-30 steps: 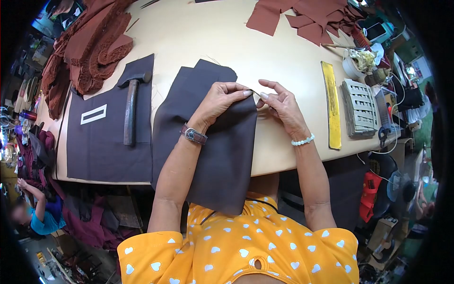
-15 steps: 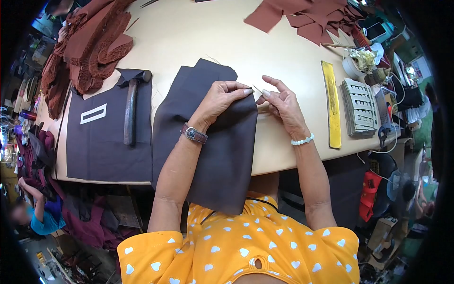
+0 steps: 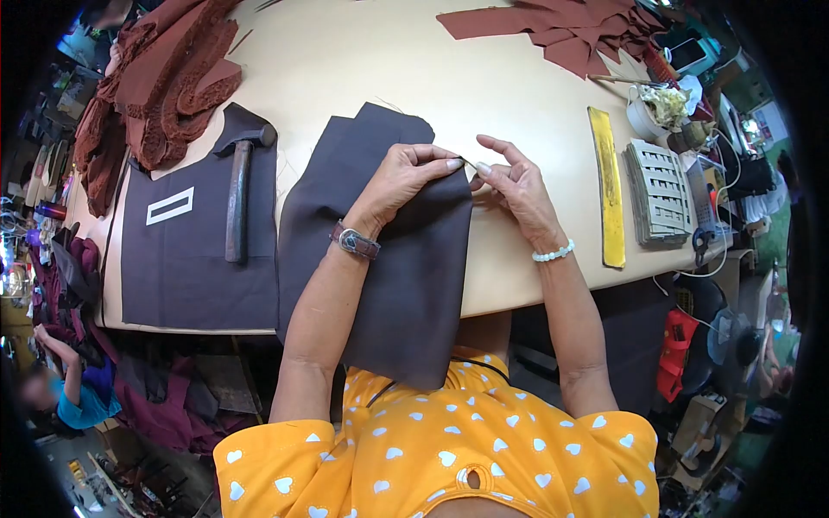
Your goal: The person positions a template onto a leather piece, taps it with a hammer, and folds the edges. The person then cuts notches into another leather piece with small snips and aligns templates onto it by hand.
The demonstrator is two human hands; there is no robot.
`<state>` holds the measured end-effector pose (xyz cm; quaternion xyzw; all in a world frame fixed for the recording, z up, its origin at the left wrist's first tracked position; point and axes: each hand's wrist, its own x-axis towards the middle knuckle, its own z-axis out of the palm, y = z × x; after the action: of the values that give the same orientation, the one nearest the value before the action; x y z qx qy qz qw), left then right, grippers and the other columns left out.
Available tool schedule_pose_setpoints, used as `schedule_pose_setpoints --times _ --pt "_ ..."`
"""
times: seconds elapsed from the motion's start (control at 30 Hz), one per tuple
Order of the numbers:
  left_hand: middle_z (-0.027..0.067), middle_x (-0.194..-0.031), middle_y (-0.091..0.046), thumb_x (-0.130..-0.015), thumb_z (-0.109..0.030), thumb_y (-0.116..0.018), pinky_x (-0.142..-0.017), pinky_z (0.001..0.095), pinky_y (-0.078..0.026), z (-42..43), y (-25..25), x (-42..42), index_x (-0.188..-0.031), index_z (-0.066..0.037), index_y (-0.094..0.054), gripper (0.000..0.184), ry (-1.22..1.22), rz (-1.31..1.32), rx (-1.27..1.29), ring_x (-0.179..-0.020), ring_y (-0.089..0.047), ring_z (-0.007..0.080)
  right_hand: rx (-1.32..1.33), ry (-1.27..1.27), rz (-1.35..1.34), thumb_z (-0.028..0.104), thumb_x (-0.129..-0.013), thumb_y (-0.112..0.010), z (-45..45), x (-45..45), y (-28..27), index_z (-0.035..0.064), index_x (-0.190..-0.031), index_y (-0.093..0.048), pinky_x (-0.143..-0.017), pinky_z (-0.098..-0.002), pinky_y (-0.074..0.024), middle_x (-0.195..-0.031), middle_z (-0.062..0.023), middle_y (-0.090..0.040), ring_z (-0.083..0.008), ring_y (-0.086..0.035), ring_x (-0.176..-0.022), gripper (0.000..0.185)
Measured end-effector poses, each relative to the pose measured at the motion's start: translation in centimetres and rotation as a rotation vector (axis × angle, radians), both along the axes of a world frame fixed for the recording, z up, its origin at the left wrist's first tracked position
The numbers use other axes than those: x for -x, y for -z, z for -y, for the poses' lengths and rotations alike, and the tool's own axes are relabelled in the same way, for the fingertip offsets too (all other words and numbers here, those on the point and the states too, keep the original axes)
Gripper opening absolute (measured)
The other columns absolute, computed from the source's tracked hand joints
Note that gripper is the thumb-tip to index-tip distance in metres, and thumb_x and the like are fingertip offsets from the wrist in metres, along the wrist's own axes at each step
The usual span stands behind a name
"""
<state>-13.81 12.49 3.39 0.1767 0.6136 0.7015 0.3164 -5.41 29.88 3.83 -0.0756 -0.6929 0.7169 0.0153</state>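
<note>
My left hand (image 3: 409, 181) pinches the edge of a dark fabric piece (image 3: 380, 276) between thumb and forefinger. This fabric lies partly on the table and hangs over its front edge onto my lap. My right hand (image 3: 511, 186) is closed in a pinch on a thin needle (image 3: 469, 162), its other fingers spread. The needle's tip is at the fabric edge beside my left thumb; whether it has gone through cannot be seen. To the left, a hammer (image 3: 238, 198) rests on another dark fabric piece (image 3: 194, 276), along with a white rectangular frame (image 3: 170, 206).
Rust-brown fabric (image 3: 173, 86) is heaped at the table's left, with brown cut pieces (image 3: 570, 39) at the back. On the right are a yellow strip (image 3: 607, 190), a stack of slotted cards (image 3: 660, 194), scissors (image 3: 702, 245) and a white container (image 3: 646, 116). Another person (image 3: 73, 388) is at far left.
The needle in my right hand has come closer to the fabric edge at my left thumb. The brown pieces at the back and the dark fabric's corner by the hammer have shifted.
</note>
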Motion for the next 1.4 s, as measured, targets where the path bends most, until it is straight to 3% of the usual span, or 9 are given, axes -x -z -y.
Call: schedule_pose_setpoints --times 0.17,0.27,0.37,0.47,0.67,0.87,1.27,1.4 --pt "0.0008 -0.082 -0.065 -0.083 -0.015 -0.065 -0.065 0.0163 -0.046 0.02 0.31 0.17 -0.094 0.0 -0.067 0.018 0.007 0.003 0.0 -0.072 -0.057 0.0034 0.002 0.009 -0.032 0.018 -0.084 -0.062 0.1 0.18 0.27 -0.003 -0.126 -0.043 -0.048 -0.0144 -0.0278 -0.07 -0.004 -0.066 0.0003 -0.042 -0.051 0.05" --pt "0.0011 -0.082 -0.065 -0.083 -0.015 -0.065 -0.065 0.0165 -0.046 -0.01 0.27 0.11 -0.093 0.0 -0.067 0.018 0.001 0.001 -0.001 -0.071 -0.057 0.0036 -0.02 -0.011 0.025 0.018 -0.084 -0.063 -0.23 0.08 0.22 -0.0034 -0.127 -0.043 -0.059 -0.016 -0.0368 -0.07 -0.0045 -0.065 -0.002 -0.05 -0.059 0.051" --pt "0.0013 -0.082 -0.065 -0.083 -0.015 -0.065 -0.064 0.0165 -0.046 0.0 0.31 0.14 -0.093 0.0 -0.067 0.018 -0.001 0.001 0.0 -0.07 -0.058 0.0037 -0.02 -0.016 0.034 0.019 -0.084 -0.063 -0.29 0.08 0.26 -0.0038 -0.127 -0.042 -0.068 -0.0189 -0.0396 -0.07 -0.0049 -0.065 -0.0043 -0.054 -0.066 0.053" --pt "0.0013 -0.081 -0.065 -0.083 -0.015 -0.066 -0.063 0.0166 -0.046 -0.02 0.26 0.07 -0.093 0.0 -0.067 0.018 -0.005 0.009 0.003 -0.07 -0.058 0.0038 -0.021 -0.005 -0.022 0.02 -0.084 -0.063 0.0 0.12 0.19 -0.004 -0.127 -0.042 -0.078 -0.0224 -0.04 -0.07 -0.0051 -0.065 -0.0058 -0.056 -0.07 0.053" --pt "0.0012 -0.081 -0.065 -0.082 -0.016 -0.066 -0.064 0.0166 -0.047 -0.07 0.44 0.16 -0.093 0.0 -0.067 0.018 -0.008 0.008 -0.007 -0.07 -0.058 0.0039 -0.008 0.002 0.024 0.02 -0.084 -0.063 -0.17 0.14 0.39 -0.004 -0.127 -0.042 -0.085 -0.0252 -0.0388 -0.071 -0.0053 -0.066 -0.0067 -0.058 -0.074 0.053" --pt "0.001 -0.081 -0.065 -0.082 -0.016 -0.066 -0.064 0.0163 -0.046 -0.06 0.33 0.12 -0.092 -0.001 -0.067 0.018 -0.003 0.006 -0.009 -0.07 -0.058 0.0036 -0.004 0.01 -0.035 0.018 -0.084 -0.063 -0.06 0.02 0.48 -0.0043 -0.129 -0.039 -0.069 -0.0189 -0.0387 -0.072 -0.0055 -0.066 -0.0049 -0.055 -0.07 0.056" --pt "0.0016 -0.081 -0.065 -0.082 -0.016 -0.066 -0.064 0.0168 -0.047 -0.12 0.2 0.02 -0.093 -0.001 -0.067 0.018 -0.003 0.019 -0.009 -0.07 -0.058 0.0042 0.001 0.005 -0.036 0.017 -0.084 -0.062 0.03 -0.02 0.2 -0.0031 -0.128 -0.04 -0.054 -0.0152 -0.0331 -0.071 -0.0052 -0.065 -0.0015 -0.046 -0.056 0.053" --pt "0.0016 -0.081 -0.066 -0.082 -0.016 -0.066 -0.063 0.0169 -0.047 -0.17 0.36 0.05 -0.093 -0.001 -0.067 0.018 -0.009 0.007 -0.004 -0.07 -0.059 0.0043 -0.005 0.009 -0.01 0.018 -0.084 -0.063 -0.09 -0.01 0.23 -0.0031 -0.128 -0.041 -0.065 -0.0175 -0.0377 -0.07 -0.0052 -0.065 -0.0034 -0.051 -0.063 0.053"
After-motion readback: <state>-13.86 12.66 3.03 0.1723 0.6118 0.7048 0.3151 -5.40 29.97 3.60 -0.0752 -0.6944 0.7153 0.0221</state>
